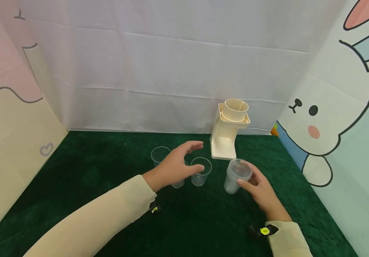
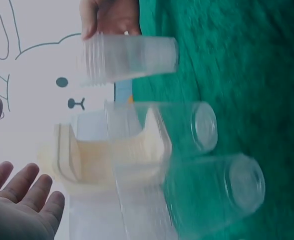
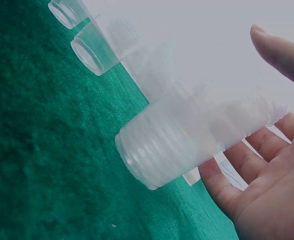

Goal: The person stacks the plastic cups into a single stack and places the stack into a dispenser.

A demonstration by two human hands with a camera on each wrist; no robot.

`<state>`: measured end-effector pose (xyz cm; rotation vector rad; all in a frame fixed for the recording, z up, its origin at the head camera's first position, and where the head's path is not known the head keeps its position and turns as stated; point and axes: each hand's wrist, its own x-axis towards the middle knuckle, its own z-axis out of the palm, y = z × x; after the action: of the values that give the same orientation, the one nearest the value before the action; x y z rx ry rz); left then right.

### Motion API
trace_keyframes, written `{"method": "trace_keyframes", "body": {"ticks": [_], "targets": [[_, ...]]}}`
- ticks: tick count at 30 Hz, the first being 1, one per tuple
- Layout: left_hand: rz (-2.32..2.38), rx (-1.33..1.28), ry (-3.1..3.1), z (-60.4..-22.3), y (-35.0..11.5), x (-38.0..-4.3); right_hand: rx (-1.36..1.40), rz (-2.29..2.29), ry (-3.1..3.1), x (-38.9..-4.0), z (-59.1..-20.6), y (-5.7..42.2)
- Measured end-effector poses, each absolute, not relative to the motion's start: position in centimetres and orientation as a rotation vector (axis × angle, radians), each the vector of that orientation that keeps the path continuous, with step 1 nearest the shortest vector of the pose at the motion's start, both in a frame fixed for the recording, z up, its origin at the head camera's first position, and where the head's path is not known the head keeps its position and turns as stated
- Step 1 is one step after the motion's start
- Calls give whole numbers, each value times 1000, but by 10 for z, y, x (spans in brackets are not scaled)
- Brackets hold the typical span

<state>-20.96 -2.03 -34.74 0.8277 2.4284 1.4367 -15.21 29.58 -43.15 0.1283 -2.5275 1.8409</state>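
Several clear plastic cups stand on the green cloth. One cup is just right of my left hand, and another cup stands behind the wrist. Between them a further cup is mostly hidden by the hand. My left hand hovers over these cups, thumb and fingers spread apart with nothing between them. My right hand holds a stack of nested plastic cups near the rims, thumb on the near side and fingers round the far side. In the left wrist view the stack looks upright.
A cream-coloured stand with a round cup-like top is at the back of the table, behind the stack. Green cloth covers the table. White fabric hangs behind, and printed cartoon sheets hang at the sides.
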Motion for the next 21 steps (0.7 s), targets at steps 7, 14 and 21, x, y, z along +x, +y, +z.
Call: {"method": "trace_keyframes", "body": {"ticks": [7,14,21], "targets": [[1428,806,2473,-344,-49,-217,127,1838,-2537,-152,-429,295],[1463,783,2526,-343,-79,-229,133,1838,-2537,-153,-428,295],[1482,726,2539,-340,-99,-235,130,1848,-2531,-152,-430,295]]}}
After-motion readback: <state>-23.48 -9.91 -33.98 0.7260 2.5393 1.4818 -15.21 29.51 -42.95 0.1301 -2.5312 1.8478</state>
